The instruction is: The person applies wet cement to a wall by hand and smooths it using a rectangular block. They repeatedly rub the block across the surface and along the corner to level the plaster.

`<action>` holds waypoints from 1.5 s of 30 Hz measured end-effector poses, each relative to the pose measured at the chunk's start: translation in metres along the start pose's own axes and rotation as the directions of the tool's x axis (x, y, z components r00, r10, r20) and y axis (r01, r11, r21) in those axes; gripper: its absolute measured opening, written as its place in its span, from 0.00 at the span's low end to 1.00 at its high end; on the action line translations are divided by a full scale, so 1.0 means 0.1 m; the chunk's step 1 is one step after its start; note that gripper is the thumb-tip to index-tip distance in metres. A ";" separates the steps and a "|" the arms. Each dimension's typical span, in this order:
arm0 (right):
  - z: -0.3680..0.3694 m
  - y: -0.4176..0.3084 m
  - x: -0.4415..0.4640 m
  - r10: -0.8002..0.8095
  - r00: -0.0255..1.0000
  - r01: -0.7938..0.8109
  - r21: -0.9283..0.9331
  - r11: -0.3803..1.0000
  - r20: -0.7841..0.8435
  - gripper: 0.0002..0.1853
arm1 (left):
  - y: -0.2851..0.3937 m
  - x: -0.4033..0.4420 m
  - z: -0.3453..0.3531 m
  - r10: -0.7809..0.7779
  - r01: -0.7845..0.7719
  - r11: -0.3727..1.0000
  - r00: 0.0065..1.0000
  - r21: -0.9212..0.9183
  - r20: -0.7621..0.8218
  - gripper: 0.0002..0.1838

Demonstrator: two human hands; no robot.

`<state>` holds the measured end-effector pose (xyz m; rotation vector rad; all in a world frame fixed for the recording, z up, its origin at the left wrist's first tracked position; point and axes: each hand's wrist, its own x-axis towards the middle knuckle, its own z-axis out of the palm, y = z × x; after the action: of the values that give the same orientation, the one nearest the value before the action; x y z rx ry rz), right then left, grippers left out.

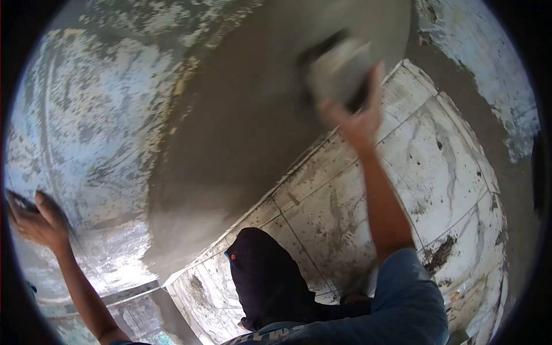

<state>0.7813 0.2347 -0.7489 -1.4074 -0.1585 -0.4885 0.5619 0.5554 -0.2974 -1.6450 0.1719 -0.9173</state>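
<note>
My right hand [362,118] grips a pale, flat, block-like plastering float [339,66], blurred by motion, against the wet grey plaster [230,115] on the wall. Its thumb and fingers spread along the float's edges. Far to the left, my left hand [40,221] lies against the old painted wall [103,109], thumb apart from the fingers; a dark patch shows between them. No tool is visible in the left hand, though part of it runs to the edge of the view.
Dirty white tiles [425,155] with dark joints and scattered mortar crumbs meet the plastered wall along a slanting edge. My dark-trousered knee [264,270] is close to that edge. On the right, a grey band [460,80] borders another peeling blue-white wall [489,57].
</note>
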 end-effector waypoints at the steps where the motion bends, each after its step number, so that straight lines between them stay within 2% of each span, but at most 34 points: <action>1: -0.25 0.43 0.36 -0.126 0.992 0.124 -0.148 0.981 -0.007 0.56 | -0.10 -0.07 0.05 0.010 -0.010 1.000 1.000 -0.011 0.007 0.38; 3: -0.58 0.82 0.83 -0.114 0.992 0.107 -0.122 0.987 -0.047 0.53 | -0.29 -0.15 0.13 0.023 -0.023 0.999 1.000 -0.035 0.009 0.37; 4: -0.60 0.89 0.95 -0.101 0.994 0.094 -0.136 0.986 -0.045 0.53 | -0.38 -0.17 0.14 0.048 -0.049 0.996 0.999 0.073 0.016 0.37; 6: -0.65 1.02 1.05 0.048 0.998 -0.053 0.099 0.994 0.050 0.52 | -0.44 -0.16 0.14 0.083 -0.086 0.983 0.996 0.161 0.028 0.36; 7: -0.55 1.08 1.01 0.015 0.998 -0.025 0.163 0.986 0.062 0.46 | -0.45 -0.16 0.14 0.088 -0.089 0.985 0.996 0.147 0.013 0.37; 9: -0.44 1.09 0.82 -0.089 0.994 0.086 0.058 0.995 0.057 0.46 | -0.46 -0.09 0.14 0.109 -0.109 0.987 0.994 0.121 0.011 0.37; 11: -0.22 0.89 0.23 -0.113 0.989 0.134 -0.272 0.953 0.093 0.52 | -0.46 0.00 0.12 0.224 -0.220 0.972 0.973 0.082 -0.047 0.38; 12: -0.01 0.59 -0.21 0.165 0.973 -0.121 -0.258 0.959 0.159 0.55 | -0.73 -0.17 0.20 0.207 -0.208 0.972 0.978 0.107 0.021 0.38; 13: 0.22 0.38 -0.77 0.391 0.874 -0.426 0.068 0.902 0.289 0.55 | -0.68 -0.16 0.20 0.210 -0.211 0.972 0.978 0.100 0.018 0.38; 14: 0.61 0.23 -1.86 -0.009 0.878 -0.051 0.111 0.993 0.478 0.39 | -0.56 -0.13 0.19 0.187 -0.182 0.972 0.982 0.149 -0.020 0.37; 15: 0.66 0.04 -2.38 -0.064 0.748 0.040 0.052 0.998 0.661 0.37 | -0.50 -0.09 0.14 0.183 -0.174 0.967 0.982 0.188 -0.037 0.37; 16: 0.67 -0.08 -2.72 -0.118 0.658 0.017 0.142 0.990 0.743 0.36 | -0.40 -0.03 0.08 0.185 -0.174 0.969 0.982 0.178 -0.047 0.37; 17: 0.58 -0.20 -2.71 -0.129 0.708 -0.049 0.231 0.972 0.694 0.35 | -0.29 0.03 0.04 0.256 -0.243 0.946 0.966 0.215 -0.038 0.35; 19: 0.37 0.09 -2.29 0.017 0.716 -0.098 0.077 0.992 0.697 0.39 | -0.33 -0.02 0.05 0.333 -0.319 0.917 0.943 0.238 -0.023 0.34; 20: 0.35 0.36 -2.07 0.167 0.911 -0.265 0.227 0.937 0.376 0.48 | -0.57 -0.14 0.12 0.242 -0.242 0.943 0.970 0.229 0.030 0.32; 21: 0.10 0.62 -1.45 0.215 0.915 -0.280 0.155 0.947 0.340 0.54 | -0.66 -0.26 0.17 0.126 -0.142 0.961 0.989 0.239 0.080 0.32; 22: -0.10 0.95 -0.98 0.275 0.938 -0.280 -0.006 0.960 0.209 0.54 | -0.49 -0.06 0.12 0.249 -0.249 0.966 0.968 0.072 0.007 0.32; 24: -0.63 1.65 -0.05 -0.020 1.000 0.017 -0.210 0.977 -0.014 0.46 | -0.64 -0.13 0.18 0.281 -0.285 0.953 0.958 0.104 0.050 0.29; 25: -0.86 1.65 0.38 0.082 0.990 -0.084 0.018 0.996 0.111 0.46 | -0.82 -0.25 0.20 0.302 -0.313 0.939 0.949 0.146 0.093 0.27; 26: -0.95 1.84 0.62 0.013 0.994 -0.022 0.082 0.996 0.111 0.45 | -1.29 -0.51 0.28 0.187 -0.202 0.979 0.949 0.035 0.253 0.20; 27: -0.99 2.07 0.79 -0.055 0.993 0.040 0.144 0.989 0.103 0.43 | -1.22 -0.50 0.24 0.188 -0.205 0.978 0.944 0.036 0.271 0.20; 29: -1.06 2.50 0.94 -0.058 0.991 0.038 0.161 0.986 0.118 0.45 | -0.93 -0.41 0.24 0.419 -0.420 0.904 0.907 0.073 0.031 0.19; 30: -1.07 2.61 0.90 -0.064 0.991 0.043 0.174 0.984 0.119 0.46 | -1.37 -0.46 0.29 0.459 -0.467 0.884 0.871 0.008 0.173 0.22; 32: -0.97 2.40 0.76 0.005 0.984 -0.039 0.188 0.981 0.179 0.46 | -0.40 -0.05 0.08 0.204 -0.203 0.979 0.977 -0.027 0.056 0.32; 33: -0.93 2.29 0.63 0.066 0.971 -0.114 0.202 0.973 0.230 0.46 | 0.08 0.15 -0.02 0.070 -0.070 0.995 0.998 -0.068 -0.004 0.40; 35: -0.83 2.45 0.15 0.094 0.978 -0.111 0.085 0.990 0.187 0.42 | 0.16 0.17 -0.05 0.061 -0.058 0.996 0.997 -0.065 0.045 0.39; 37: -0.43 1.86 -0.37 0.171 0.961 -0.180 0.020 0.984 0.219 0.45 | 0.25 0.16 -0.01 -0.015 -0.019 0.818 0.998 -0.574 -0.054 0.39; 39: -0.05 1.75 -1.29 0.188 0.978 -0.192 0.050 0.980 0.086 0.44 | 0.09 -0.04 -0.06 -0.050 -0.019 0.833 0.993 -0.553 -0.110 0.38; 40: 0.16 1.78 -1.84 0.177 0.979 -0.161 -0.152 0.975 0.102 0.44 | 0.03 -0.17 -0.07 -0.064 -0.036 0.852 0.983 -0.523 -0.172 0.37; 41: 0.42 1.09 -2.17 0.393 0.900 -0.357 -0.196 0.913 0.191 0.49 | 0.00 -0.52 -0.10 -0.078 -0.027 0.849 0.981 -0.528 -0.175 0.37; 42: 0.71 0.96 -2.79 0.486 0.858 -0.467 -0.141 0.873 0.166 0.50 | 0.00 -1.03 -0.14 -0.123 0.019 0.784 0.984 -0.621 -0.126 0.39; 43: 1.03 0.89 -3.45 0.442 0.875 -0.442 -0.047 0.896 0.196 0.50 | -0.03 -1.43 -0.15 -0.156 0.058 0.704 0.985 -0.707 -0.074 0.41; 44: 1.19 0.59 -4.05 0.522 0.796 -0.511 -0.123 0.851 0.305 0.57 | -0.05 -1.77 -0.17 -0.165 0.092 0.667 0.986 -0.740 -0.026 0.39; 45: 1.33 0.29 -4.43 0.595 0.642 -0.562 -0.232 0.794 0.483 0.56 | -0.11 -2.05 -0.22 -0.162 0.120 0.682 0.987 -0.722 0.012 0.37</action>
<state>0.4223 0.4696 -0.9246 -1.5313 -0.1284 0.4644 0.4041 0.6574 -0.3831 -2.3981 0.5033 -1.0888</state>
